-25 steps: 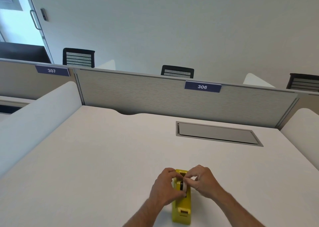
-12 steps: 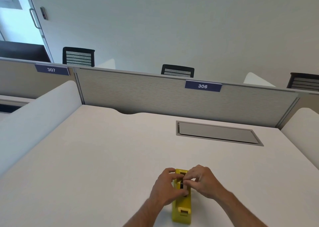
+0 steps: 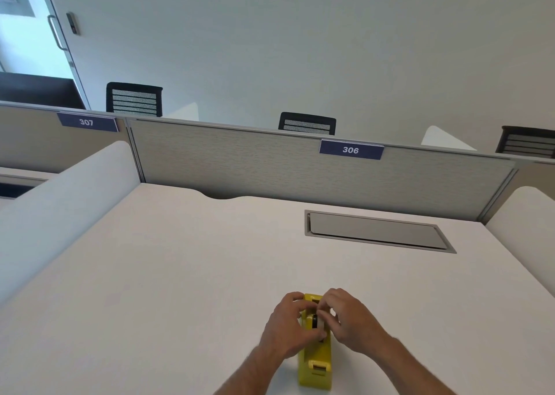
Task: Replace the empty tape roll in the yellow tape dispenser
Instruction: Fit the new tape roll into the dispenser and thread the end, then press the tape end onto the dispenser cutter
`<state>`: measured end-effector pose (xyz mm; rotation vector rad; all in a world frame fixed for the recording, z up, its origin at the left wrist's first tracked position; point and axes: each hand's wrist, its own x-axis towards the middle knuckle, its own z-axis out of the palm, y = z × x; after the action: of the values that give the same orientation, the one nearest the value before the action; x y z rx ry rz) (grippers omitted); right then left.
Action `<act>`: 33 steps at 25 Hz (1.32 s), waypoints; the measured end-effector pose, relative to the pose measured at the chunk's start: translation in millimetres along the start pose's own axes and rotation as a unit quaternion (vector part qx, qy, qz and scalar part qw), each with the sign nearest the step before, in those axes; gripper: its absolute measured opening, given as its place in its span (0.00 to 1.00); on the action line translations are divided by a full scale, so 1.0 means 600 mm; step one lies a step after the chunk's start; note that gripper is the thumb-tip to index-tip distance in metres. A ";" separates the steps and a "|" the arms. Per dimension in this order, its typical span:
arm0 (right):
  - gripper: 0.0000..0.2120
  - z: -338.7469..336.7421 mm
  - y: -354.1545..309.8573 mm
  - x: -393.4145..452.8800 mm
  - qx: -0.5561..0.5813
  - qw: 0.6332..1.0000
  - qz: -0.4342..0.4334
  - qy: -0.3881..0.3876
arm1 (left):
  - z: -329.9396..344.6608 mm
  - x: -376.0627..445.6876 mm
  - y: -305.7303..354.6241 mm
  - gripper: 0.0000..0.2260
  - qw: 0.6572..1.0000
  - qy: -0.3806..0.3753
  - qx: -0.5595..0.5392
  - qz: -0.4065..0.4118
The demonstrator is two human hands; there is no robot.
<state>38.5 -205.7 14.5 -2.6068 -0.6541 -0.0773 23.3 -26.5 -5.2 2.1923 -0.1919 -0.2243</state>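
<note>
**Both your hands meet over the roll slot of the yellow dispenser**

The yellow tape dispenser [image 3: 315,361] stands on the white desk [image 3: 180,274], near the front edge and a little right of the middle. Its cutter end points toward you and its far end is between your hands.

Your left hand [image 3: 285,325] lies against the left side of the dispenser, the fingers curled, and the thumb reaches over the top to the slot. Your right hand [image 3: 348,319] comes from the right side, and its fingertips are pressed together on something small in the slot. A dark round part with a pale edge, the tape roll [image 3: 316,321], shows between the fingers of both hands. I cannot tell if it sits fully in the slot or is lifted a little, because the fingers cover it.

Farther on the desk, well apart from the dispenser, there is a grey cable hatch [image 3: 375,232]. Behind it stands the grey partition [image 3: 240,160] with the label 306 [image 3: 350,149].
</note>
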 end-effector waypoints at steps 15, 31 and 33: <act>0.05 0.003 -0.011 0.011 0.006 0.998 0.048 0.040 | -0.003 0.006 -0.008 0.22 0.999 0.010 -0.028 0.022; 0.09 0.003 -0.028 -0.032 -0.005 0.998 0.057 0.016 | -0.019 -0.009 -0.021 0.48 0.990 -0.077 0.107 0.044; 0.09 0.006 -0.032 -0.039 -0.006 0.998 0.059 0.013 | -0.019 -0.007 -0.025 0.48 0.988 -0.078 0.124 0.049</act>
<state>8.8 -199.2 15.3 -2.6441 -0.4907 -0.0793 22.6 -8.0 -10.2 2.4043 -0.4330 -0.3315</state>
